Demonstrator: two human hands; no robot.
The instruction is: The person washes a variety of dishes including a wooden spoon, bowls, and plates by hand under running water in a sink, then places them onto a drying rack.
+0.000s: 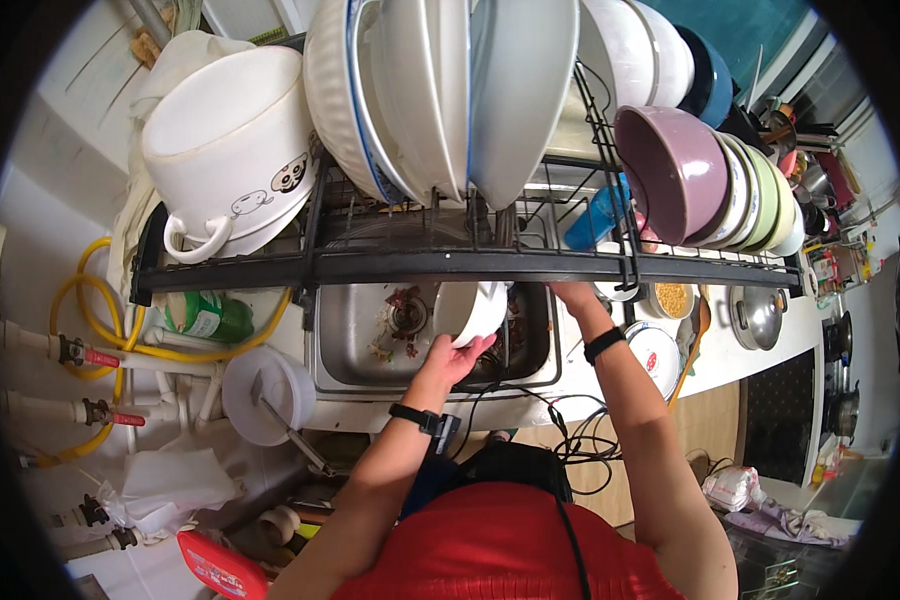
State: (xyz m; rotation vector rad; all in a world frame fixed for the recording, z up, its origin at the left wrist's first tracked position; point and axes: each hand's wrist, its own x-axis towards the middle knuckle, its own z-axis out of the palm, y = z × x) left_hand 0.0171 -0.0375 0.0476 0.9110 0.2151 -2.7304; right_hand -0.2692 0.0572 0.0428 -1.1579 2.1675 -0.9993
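Observation:
My left hand (456,358) grips a white bowl (461,307) from beneath its near side. The bowl is tilted over a stainless steel sink (352,364); the rack's front rail cuts off its far part. Dark red and pale food scraps (379,351) lie around the drain (407,315) at the left of the basin. My right hand (568,292) reaches under the rail at the sink's right edge. Most of its fingers are hidden there, so whatever it touches cannot be made out.
A black wire dish rack (450,266) spans the sink, bearing large white plates (525,97), a white pot (225,150) and a purple bowl (667,176). To the right are a bowl of yellow grains (673,300), a wooden spatula (696,337) and a lidded metal pot (756,319). Black cables (585,442) hang below the counter.

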